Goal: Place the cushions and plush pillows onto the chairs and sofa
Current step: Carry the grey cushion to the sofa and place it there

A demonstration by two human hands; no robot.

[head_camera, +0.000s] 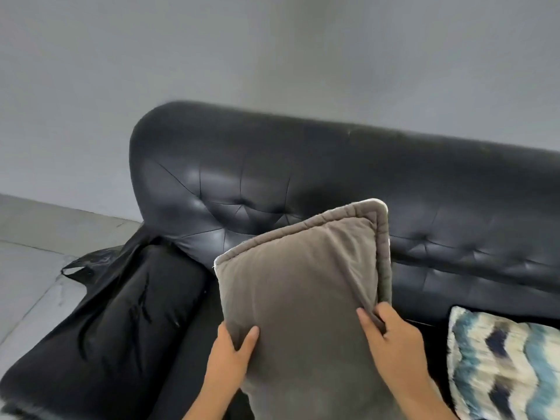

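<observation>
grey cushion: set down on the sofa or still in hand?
In hand. Left hand and right hand grip the grey cushion, upright before the black sofa backrest.

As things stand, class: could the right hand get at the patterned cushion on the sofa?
Probably yes: the patterned cushion lies just beside the right hand with nothing between, but that hand first must release the grey cushion.
</observation>
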